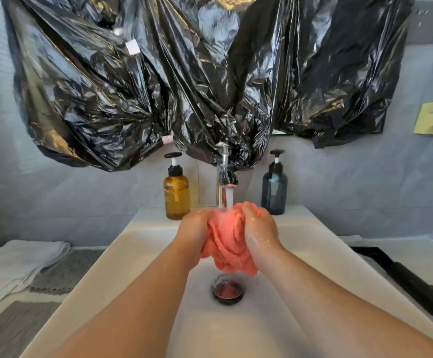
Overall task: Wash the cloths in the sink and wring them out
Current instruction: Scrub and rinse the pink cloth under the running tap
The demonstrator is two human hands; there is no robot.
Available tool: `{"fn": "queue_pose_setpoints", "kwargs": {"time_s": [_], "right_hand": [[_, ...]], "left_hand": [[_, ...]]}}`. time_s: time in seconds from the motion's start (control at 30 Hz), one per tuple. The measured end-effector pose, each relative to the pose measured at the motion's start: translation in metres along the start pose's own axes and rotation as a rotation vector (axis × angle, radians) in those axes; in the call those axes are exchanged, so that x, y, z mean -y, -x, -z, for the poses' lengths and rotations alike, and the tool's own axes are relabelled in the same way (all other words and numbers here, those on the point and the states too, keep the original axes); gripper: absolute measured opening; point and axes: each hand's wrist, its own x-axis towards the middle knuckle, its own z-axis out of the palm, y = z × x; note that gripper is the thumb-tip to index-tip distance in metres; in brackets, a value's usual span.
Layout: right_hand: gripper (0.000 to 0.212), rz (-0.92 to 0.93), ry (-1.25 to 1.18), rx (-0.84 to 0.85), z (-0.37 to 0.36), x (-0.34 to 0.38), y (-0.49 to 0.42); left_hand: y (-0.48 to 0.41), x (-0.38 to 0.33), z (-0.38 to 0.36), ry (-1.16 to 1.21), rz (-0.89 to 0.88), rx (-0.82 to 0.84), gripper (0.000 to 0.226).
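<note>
White sink, black plastic sheet above — left hand and right hand both grip bunched pink cloth under running faucet. Washing underway; wringing not done; folded towels on desk untouched.

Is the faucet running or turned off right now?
Running: a white stream falls from the faucet onto the pink cloth, which the left hand and right hand grip above the sink.
</note>
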Motion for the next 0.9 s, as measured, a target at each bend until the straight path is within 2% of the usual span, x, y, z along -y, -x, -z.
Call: {"fn": "queue_pose_setpoints", "kwargs": {"time_s": [0.1, 0.2, 0.3, 0.4, 0.5, 0.57, 0.6, 0.7, 0.8, 0.9], "right_hand": [[0.045, -0.001, 0.01, 0.069, -0.004, -0.005, 0.005], [0.032, -0.021, 0.002, 0.058, -0.003, -0.01, 0.017], [0.03, -0.034, 0.027, 0.021, -0.003, -0.007, 0.038], [0.036, -0.007, 0.008, 0.027, -0.007, -0.005, 0.055], [0.041, 0.016, -0.014, -0.049, -0.01, -0.008, 0.057], [0.039, 0.025, -0.014, -0.066, -0.012, -0.008, 0.055], [0.038, 0.027, -0.036, -0.066, -0.012, -0.007, 0.053], [0.042, -0.035, 0.003, -0.002, -0.011, 0.003, 0.038], [0.039, -0.152, 0.048, 0.076, 0.002, 0.01, 0.024], [0.024, -0.216, 0.032, 0.001, 0.023, 0.018, 0.013]], "left_hand": [[-0.015, 0.013, -0.002, 0.006, 0.03, -0.035, 0.026], [-0.013, 0.022, -0.007, 0.087, 0.062, -0.062, 0.037], [-0.007, 0.02, -0.019, 0.142, 0.047, -0.173, 0.02], [-0.003, 0.006, -0.027, 0.169, 0.063, -0.217, 0.011], [-0.005, 0.003, -0.03, 0.178, 0.079, -0.198, 0.011], [-0.001, 0.005, -0.034, 0.106, 0.068, -0.136, 0.011], [0.002, 0.0, -0.035, 0.085, 0.125, -0.091, 0.012], [-0.004, 0.011, -0.029, 0.036, 0.098, -0.086, 0.03], [-0.004, 0.01, -0.013, 0.267, 0.175, -0.032, 0.042], [0.0, 0.007, 0.01, 0.234, 0.249, -0.019, 0.022]]}}
